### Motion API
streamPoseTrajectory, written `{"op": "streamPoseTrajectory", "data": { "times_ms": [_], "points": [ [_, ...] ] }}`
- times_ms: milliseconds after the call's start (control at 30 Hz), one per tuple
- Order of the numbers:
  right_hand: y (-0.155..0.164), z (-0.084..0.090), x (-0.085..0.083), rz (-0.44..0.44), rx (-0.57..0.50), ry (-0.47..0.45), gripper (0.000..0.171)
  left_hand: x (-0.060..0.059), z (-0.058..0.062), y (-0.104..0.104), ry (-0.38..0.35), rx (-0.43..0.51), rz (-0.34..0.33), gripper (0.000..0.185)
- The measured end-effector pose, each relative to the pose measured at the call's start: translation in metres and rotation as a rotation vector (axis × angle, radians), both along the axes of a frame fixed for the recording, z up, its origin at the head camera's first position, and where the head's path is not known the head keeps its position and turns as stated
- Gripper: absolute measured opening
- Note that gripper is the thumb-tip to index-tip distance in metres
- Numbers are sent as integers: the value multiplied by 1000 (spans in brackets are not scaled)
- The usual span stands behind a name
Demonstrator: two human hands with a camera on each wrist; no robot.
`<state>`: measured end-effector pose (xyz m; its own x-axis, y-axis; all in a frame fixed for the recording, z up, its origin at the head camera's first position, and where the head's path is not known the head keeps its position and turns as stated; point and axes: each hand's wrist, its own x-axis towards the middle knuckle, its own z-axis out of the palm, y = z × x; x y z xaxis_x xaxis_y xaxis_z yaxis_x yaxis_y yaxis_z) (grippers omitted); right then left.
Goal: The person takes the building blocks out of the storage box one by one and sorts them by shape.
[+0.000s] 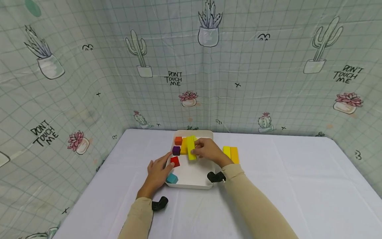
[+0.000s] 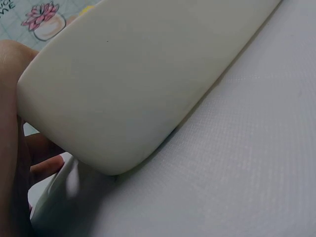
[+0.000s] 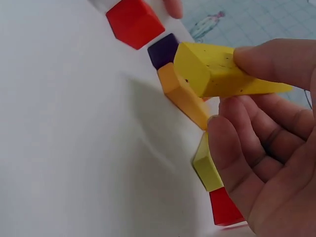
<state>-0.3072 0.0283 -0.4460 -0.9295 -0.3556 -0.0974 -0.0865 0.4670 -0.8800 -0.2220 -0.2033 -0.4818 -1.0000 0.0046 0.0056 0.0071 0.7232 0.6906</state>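
Right hand (image 1: 209,150) pinches yellow bar (image 1: 191,148) over the tray's (image 1: 194,181) far edge; left hand (image 1: 158,172) lies flat-fingered on its left rim. Best lowered level beside orange bar (image 3: 185,96), rim steadied.

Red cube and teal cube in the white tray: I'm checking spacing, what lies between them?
Only the left hand's fingertips lie between the red cube and teal cube on the white tray; head view.

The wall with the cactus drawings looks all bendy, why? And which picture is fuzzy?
Head view: the wide lens curves the patterned wall near the edges. Left wrist view: the white tray sits so close it blurs. Right wrist view: the yellow block looks sharp and casts a soft shadow.
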Motion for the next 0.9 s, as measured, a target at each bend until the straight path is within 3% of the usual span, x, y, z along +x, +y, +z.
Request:
{"op": "streamPoseTrajectory", "data": {
  "times_ms": [900],
  "points": [
    [21,10,23,-210,-415,-100,38,-12,-3,-3,8,-5,-6,59]
  ]
}}
